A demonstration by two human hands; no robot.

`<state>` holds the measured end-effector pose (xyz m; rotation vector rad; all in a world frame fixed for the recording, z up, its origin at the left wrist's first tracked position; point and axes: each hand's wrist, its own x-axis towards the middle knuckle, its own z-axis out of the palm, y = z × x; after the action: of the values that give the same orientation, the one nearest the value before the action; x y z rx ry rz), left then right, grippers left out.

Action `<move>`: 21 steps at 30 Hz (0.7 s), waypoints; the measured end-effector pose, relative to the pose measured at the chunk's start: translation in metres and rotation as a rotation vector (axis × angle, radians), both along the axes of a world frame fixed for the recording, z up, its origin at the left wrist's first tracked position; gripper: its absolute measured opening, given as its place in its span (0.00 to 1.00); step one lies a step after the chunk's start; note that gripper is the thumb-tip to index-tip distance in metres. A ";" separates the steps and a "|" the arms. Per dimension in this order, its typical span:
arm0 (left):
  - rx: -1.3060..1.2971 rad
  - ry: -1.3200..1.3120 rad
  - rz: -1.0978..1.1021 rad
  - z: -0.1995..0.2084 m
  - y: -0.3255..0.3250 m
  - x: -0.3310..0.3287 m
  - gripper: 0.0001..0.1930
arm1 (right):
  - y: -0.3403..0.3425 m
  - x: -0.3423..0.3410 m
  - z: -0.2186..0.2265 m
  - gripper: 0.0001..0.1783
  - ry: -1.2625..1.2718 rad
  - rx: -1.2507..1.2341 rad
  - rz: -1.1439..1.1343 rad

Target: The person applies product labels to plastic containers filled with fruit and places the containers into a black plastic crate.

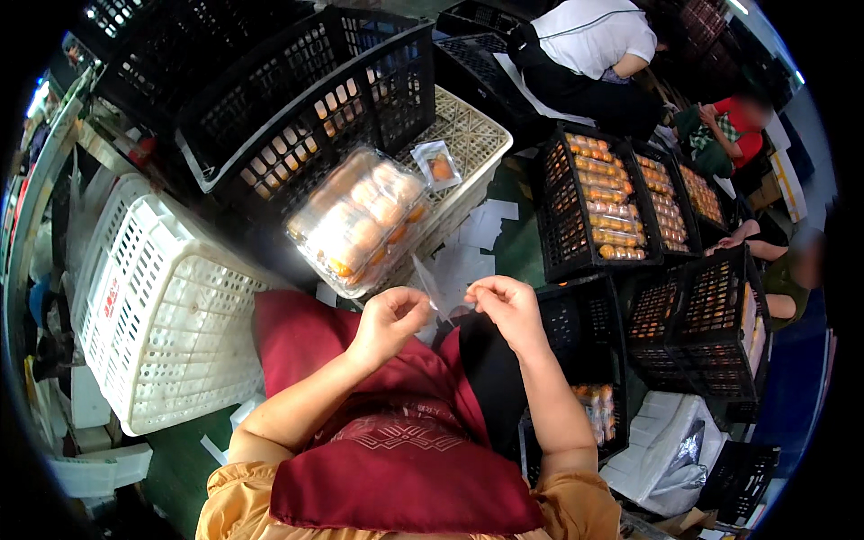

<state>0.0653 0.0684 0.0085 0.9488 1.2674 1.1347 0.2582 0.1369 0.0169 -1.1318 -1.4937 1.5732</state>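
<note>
A basket (193, 346) stands left of the fruit pack (355, 220), a crate (557, 220) right.

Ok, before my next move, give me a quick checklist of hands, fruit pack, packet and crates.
1. Gap between left hand and right hand: ok, they are apart.
2. Grip on any thin clear film: cannot tell, the fingertips hide too much.
3. Clear plastic pack of orange fruit in front of you: ok, right hand off it.
4. Pack fully closed: cannot tell, glare covers its top.
5. Small clear packet on the white perforated crate: ok, beside the pack.
6. Black crate holding wrapped fruit rows: ok, ahead on the right.
</note>
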 end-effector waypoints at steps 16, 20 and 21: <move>0.083 0.672 -0.091 -0.020 -0.012 -0.051 0.09 | 0.015 0.042 -0.020 0.06 0.059 -0.136 -0.221; 0.049 1.370 -0.207 -0.039 -0.034 -0.100 0.08 | 0.019 0.055 -0.021 0.05 0.109 -0.061 -0.389; -0.031 1.584 -0.284 -0.046 -0.035 -0.105 0.09 | 0.016 0.049 -0.021 0.05 0.081 0.017 -0.388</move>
<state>-0.0398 0.0330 -0.0375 2.0450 2.1818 -0.0911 0.3074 0.1531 -0.0040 -1.2453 -1.1486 1.3184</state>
